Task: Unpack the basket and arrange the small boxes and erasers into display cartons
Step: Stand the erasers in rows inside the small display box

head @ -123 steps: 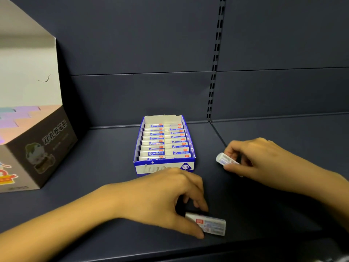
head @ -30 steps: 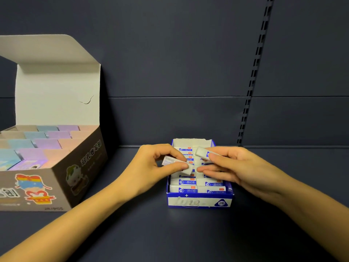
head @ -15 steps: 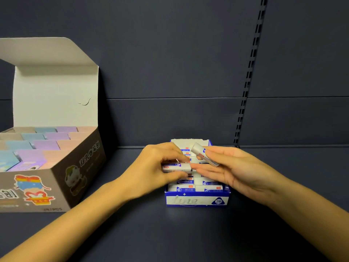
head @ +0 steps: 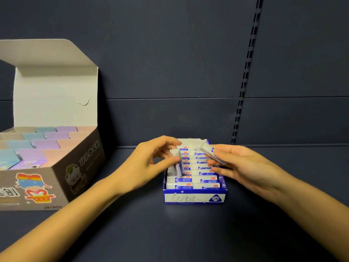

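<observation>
Blue carton (head: 194,198) on shelf (head: 188,233) nearly full of erasers, two rows. Left hand (head: 149,163) pinches an eraser (head: 177,165), tilted into left row; right hand (head: 243,167) pinches a second eraser (head: 211,153) above right row. Neither seated yet. Brown carton (head: 75,167) looks filled with small boxes; basket out of view

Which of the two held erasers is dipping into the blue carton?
The left hand's eraser, standing on end with its lower tip in the left column; the right hand's eraser is held slanted above the rows.
</observation>
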Action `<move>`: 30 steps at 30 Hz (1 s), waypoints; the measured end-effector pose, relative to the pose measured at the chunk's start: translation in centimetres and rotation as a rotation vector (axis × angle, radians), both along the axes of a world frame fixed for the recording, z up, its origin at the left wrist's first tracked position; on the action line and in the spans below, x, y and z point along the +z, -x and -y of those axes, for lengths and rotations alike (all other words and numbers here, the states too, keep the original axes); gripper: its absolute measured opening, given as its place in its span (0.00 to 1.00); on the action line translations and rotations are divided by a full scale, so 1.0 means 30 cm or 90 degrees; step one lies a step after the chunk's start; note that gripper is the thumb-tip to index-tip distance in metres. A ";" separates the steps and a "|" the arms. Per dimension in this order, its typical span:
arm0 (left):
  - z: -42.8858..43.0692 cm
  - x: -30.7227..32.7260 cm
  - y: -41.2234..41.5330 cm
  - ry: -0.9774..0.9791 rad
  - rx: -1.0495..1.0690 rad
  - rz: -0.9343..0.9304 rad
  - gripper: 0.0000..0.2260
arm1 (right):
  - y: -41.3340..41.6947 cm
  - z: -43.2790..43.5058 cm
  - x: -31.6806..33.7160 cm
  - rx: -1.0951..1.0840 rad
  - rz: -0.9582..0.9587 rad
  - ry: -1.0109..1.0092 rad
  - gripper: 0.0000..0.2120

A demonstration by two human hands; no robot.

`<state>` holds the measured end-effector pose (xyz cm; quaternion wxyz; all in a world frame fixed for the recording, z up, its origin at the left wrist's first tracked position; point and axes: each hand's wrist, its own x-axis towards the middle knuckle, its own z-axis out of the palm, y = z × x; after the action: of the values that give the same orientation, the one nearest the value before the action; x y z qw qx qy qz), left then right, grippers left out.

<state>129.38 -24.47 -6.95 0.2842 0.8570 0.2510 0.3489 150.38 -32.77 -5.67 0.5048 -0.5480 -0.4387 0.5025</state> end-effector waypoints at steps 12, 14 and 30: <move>-0.001 -0.020 0.019 0.083 -0.102 -0.010 0.03 | -0.034 0.016 -0.018 0.079 0.302 -0.067 0.15; -0.009 -0.020 0.019 0.078 -0.111 -0.042 0.03 | -0.033 0.014 -0.017 0.092 0.343 -0.075 0.15; -0.023 -0.005 0.042 0.048 -0.166 -0.093 0.02 | -0.052 0.007 -0.041 0.156 0.498 -0.102 0.14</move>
<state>128.13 -23.79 -7.09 0.3401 0.8942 0.1702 0.2363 151.93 -32.97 -6.91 0.2779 -0.6002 -0.6969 0.2771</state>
